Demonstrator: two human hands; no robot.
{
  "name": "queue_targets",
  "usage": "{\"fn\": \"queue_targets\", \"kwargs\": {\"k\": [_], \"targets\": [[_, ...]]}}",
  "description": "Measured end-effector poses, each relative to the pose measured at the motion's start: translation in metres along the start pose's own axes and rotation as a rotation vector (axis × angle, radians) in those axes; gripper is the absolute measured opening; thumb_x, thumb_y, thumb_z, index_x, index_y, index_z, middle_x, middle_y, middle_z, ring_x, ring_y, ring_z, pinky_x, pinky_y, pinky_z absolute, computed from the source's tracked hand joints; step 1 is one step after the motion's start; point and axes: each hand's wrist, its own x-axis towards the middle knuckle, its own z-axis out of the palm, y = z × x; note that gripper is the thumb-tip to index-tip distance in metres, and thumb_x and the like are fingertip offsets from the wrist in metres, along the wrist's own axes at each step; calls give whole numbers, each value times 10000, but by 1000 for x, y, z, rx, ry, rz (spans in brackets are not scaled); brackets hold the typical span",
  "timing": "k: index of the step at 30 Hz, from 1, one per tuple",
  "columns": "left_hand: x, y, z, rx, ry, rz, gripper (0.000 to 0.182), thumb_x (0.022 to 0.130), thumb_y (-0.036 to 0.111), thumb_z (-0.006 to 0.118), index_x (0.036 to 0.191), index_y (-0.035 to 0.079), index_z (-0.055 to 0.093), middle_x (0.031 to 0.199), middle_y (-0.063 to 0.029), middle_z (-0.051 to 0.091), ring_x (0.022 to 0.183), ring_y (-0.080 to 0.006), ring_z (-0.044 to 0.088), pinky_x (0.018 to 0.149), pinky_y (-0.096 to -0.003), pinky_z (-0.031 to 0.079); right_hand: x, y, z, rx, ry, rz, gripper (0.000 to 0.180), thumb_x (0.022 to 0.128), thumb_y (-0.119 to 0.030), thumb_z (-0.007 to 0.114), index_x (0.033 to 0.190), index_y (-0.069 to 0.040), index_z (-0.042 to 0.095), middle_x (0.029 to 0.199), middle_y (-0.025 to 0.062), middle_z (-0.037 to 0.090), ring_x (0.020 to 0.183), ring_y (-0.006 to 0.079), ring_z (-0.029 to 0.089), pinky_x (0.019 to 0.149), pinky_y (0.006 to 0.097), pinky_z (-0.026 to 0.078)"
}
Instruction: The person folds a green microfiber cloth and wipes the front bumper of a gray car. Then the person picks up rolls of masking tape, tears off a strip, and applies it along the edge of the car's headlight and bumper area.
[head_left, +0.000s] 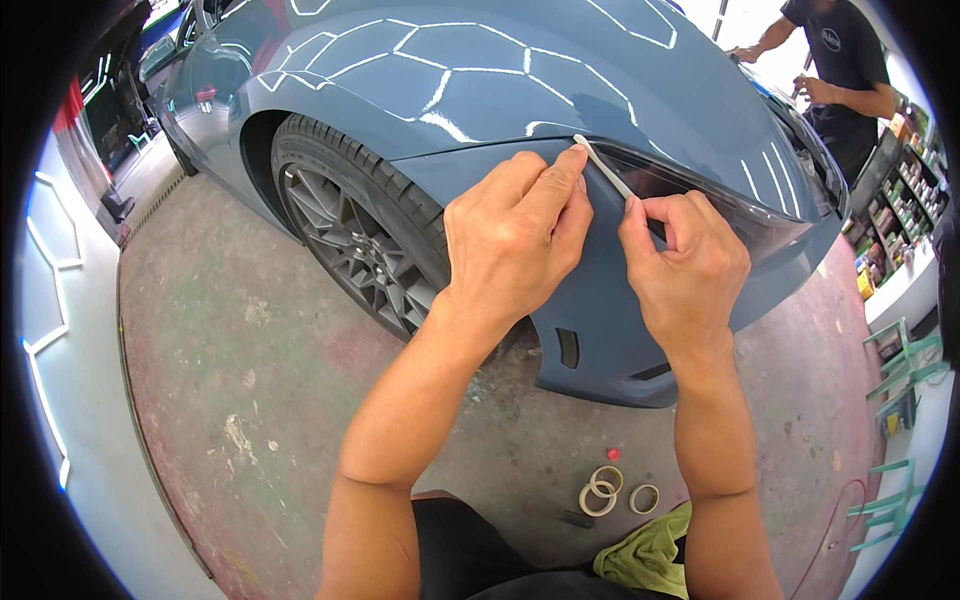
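A narrow pale strip, apparently masking tape (609, 171), runs along the edge of the dark headlight (675, 180) on a glossy blue-grey car. My left hand (521, 225) pinches the strip near its upper end, by the headlight's pointed corner and the seam below the hood (480, 97). Farther down the strip, my right hand (684, 262) pinches its other end between thumb and index finger, in front of the bumper (600, 300). The strip is stretched straight between both hands. Whether its whole length touches the car cannot be told.
Several tape rolls (644, 499), a small red object (613, 454) and a dark tool (578, 518) lie on the floor. A green cloth (645, 555) lies by my lap. The front wheel (367, 240) is at left. Another person (840, 75) stands across the car; green stools (892, 495) stand right.
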Motion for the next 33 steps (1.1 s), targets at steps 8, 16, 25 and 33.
{"fn": "queue_targets", "kwargs": {"k": [8, 16, 25, 33], "targets": [[-3, -4, 3, 14, 38, 53, 307, 770, 0, 773, 1075, 35, 777, 690, -15, 518, 560, -181, 544, 495, -333, 448, 4, -1, -5, -48, -42, 32, 190, 810, -172, 833, 724, -107, 676, 694, 20, 624, 635, 263, 623, 581, 382, 471], [-20, 5, 7, 155, 141, 105, 430, 713, 5, 789, 1134, 96, 790, 1164, -127, 641, 1029, -309, 610, 812, -388, 497, 6, 8, -24, 25, -10, 18, 140, 830, -50, 805, 961, -68, 760, 695, 31, 582, 574, 162, 540, 531, 315, 434], [-41, 16, 21, 387, 36, 17, 609, 818, 420, 790, 1361, 159, 700, 1647, -227, 397, 1506, -491, 299, 1007, -521, 303, 6, 11, -19, 112, -19, -78, 219, 860, 59, 745, 1061, -26, 767, 764, 49, 635, 608, 140, 588, 554, 293, 479], [-47, 14, 26, 352, 3, -30, 652, 870, 402, 767, 1472, 189, 635, 1678, -295, 292, 1539, -504, 209, 1013, -477, 254, 39, -3, -4, 299, -45, -152, 196, 870, 39, 748, 1052, -30, 768, 837, 65, 668, 631, 148, 620, 550, 289, 482]]}}
